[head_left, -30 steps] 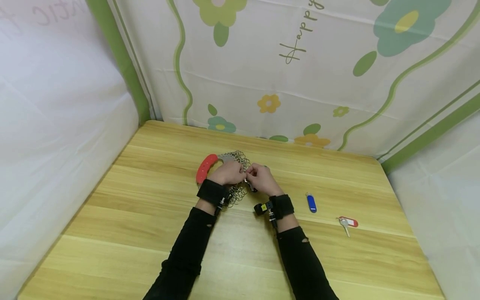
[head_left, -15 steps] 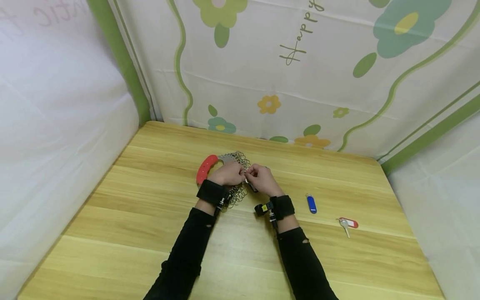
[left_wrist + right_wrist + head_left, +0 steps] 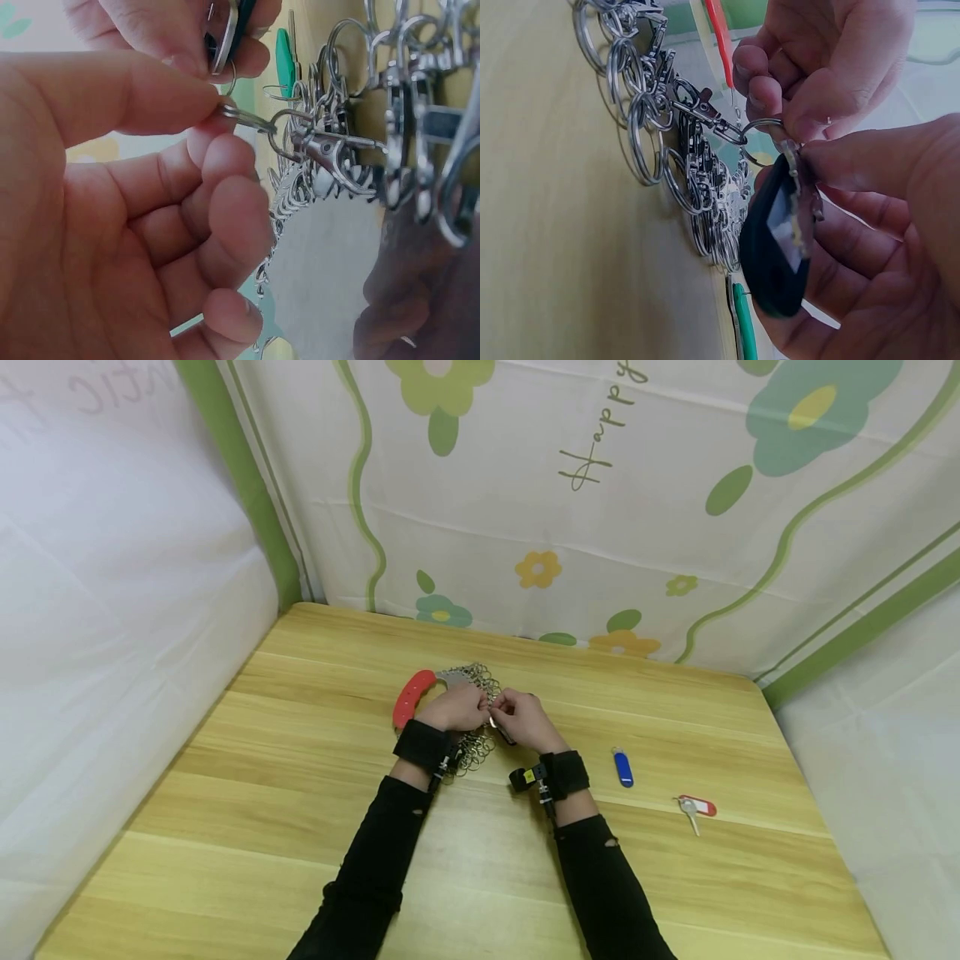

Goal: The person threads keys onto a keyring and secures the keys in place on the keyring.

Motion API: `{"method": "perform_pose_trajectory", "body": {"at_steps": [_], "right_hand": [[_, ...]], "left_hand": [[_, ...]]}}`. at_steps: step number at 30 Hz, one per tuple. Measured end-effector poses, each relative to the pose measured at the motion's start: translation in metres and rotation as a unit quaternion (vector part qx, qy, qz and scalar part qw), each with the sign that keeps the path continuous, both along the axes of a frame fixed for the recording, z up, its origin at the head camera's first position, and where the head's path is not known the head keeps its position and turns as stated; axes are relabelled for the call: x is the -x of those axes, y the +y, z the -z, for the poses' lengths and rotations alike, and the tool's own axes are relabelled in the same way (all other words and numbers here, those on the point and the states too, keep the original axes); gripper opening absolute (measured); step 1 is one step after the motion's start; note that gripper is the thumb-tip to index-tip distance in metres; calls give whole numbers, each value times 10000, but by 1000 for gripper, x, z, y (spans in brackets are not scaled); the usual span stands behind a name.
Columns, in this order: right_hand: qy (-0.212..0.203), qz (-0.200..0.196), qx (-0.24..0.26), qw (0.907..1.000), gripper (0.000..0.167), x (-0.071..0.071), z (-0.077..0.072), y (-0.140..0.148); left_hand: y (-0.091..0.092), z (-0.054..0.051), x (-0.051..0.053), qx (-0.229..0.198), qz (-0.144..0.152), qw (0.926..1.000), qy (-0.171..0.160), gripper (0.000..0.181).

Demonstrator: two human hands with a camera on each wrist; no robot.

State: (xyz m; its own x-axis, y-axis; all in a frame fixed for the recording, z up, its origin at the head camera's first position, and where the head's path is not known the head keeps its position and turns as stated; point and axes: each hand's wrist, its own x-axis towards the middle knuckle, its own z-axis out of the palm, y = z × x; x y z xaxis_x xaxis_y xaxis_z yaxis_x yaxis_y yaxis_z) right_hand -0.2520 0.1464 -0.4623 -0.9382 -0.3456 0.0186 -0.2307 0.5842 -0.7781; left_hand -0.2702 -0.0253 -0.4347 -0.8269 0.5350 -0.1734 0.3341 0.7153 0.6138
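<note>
My left hand [image 3: 461, 706] pinches a split ring [image 3: 247, 118] between thumb and forefinger. That ring hangs from a swivel clasp [image 3: 709, 116] on a large metal key ring with a red grip [image 3: 412, 697]. Close beside it, my right hand [image 3: 521, 718] holds a black key tag [image 3: 761, 255] together with a key [image 3: 799, 202], its thumb near the split ring. Fingertips of both hands almost meet there. Whether the tag's own small wire loop [image 3: 233, 79] is threaded on the split ring cannot be made out.
Several clasps and rings [image 3: 645, 142] fan out from the large ring on the wooden table [image 3: 480, 877]. A green key tag [image 3: 285, 60] is among them. To the right lie a blue key tag [image 3: 623, 768] and a red key tag [image 3: 702, 805] with a key [image 3: 690, 814].
Both hands stay at the same spot. The black key tag under my right fingers has turned slightly; everything else on the table lies as before.
</note>
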Motion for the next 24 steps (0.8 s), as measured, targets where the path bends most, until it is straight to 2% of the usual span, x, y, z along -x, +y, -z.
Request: {"method": "perform_pose_trajectory", "body": {"at_steps": [7,14,24], "right_hand": [[-137,48,47,9999,8,0,0,-1],[-235,224,37,9995,10,-1,-1,-2],[-119,110,-62,9998,6,0,-1,-1]], "left_hand": [[-2,-1,-1,-81,-96,9999,-79,34],[-3,-2,-1,-132,58,9999,-39,25],[-2,-3,-2,-36,65,10000,7,32]]}}
